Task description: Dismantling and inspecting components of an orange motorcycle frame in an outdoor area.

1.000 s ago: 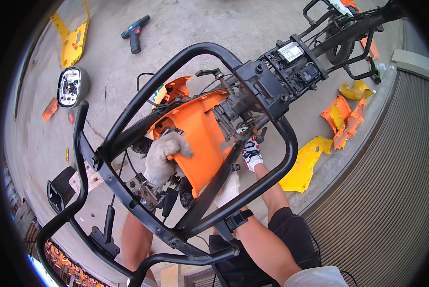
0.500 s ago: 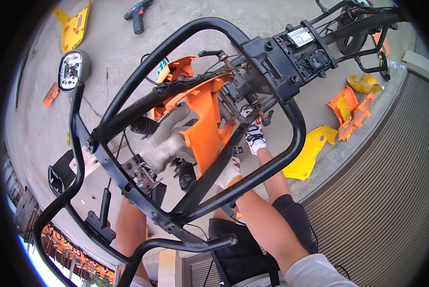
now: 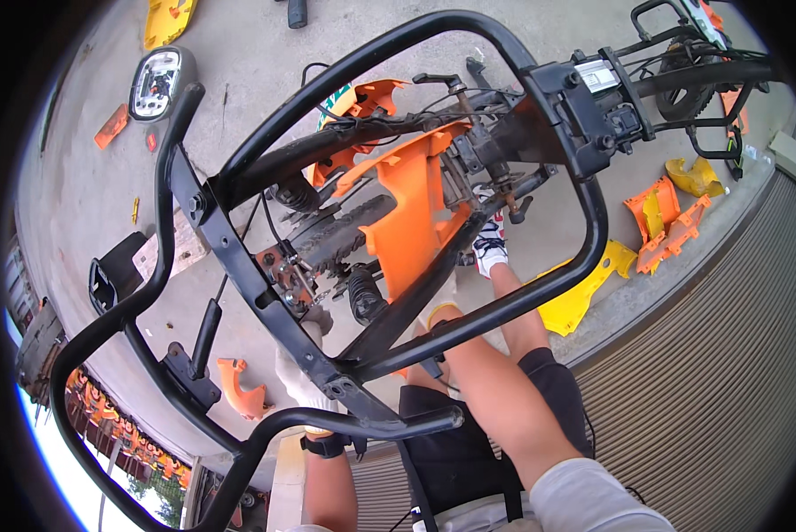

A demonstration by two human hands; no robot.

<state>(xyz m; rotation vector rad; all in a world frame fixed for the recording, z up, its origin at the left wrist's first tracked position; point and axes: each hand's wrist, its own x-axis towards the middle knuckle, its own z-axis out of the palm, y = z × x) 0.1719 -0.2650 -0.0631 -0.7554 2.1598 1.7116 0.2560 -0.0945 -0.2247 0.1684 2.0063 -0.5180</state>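
The black tubular vehicle frame [image 3: 376, 35] fills the middle, with an orange plastic panel [image 3: 404, 257] inside it beside a dark tyre [image 3: 336, 232] and a coiled black shock absorber [image 3: 367, 293]. My gloved left hand [image 3: 300, 363] is low, under the left frame tube near the metal bracket [image 3: 287, 284]; its fingers are partly hidden. My gloved right hand [image 3: 440, 310] is behind the diagonal tube near the lower end of the orange panel; only the cuff area shows clearly, and what it touches is hidden.
Loose yellow panels [image 3: 564, 306] and orange pieces [image 3: 668, 248] lie at right beside ribbed metal [image 3: 699, 381]. A mirror-like housing [image 3: 160, 84], a small orange plate [image 3: 111, 126] and a curved orange piece [image 3: 243, 390] lie at left. My sneakered foot [image 3: 489, 244] is under the frame.
My left hand has left the orange panel and moved down toward me, exposing the tyre. The view has shifted, so the frame appears higher and farther right than half a second ago.
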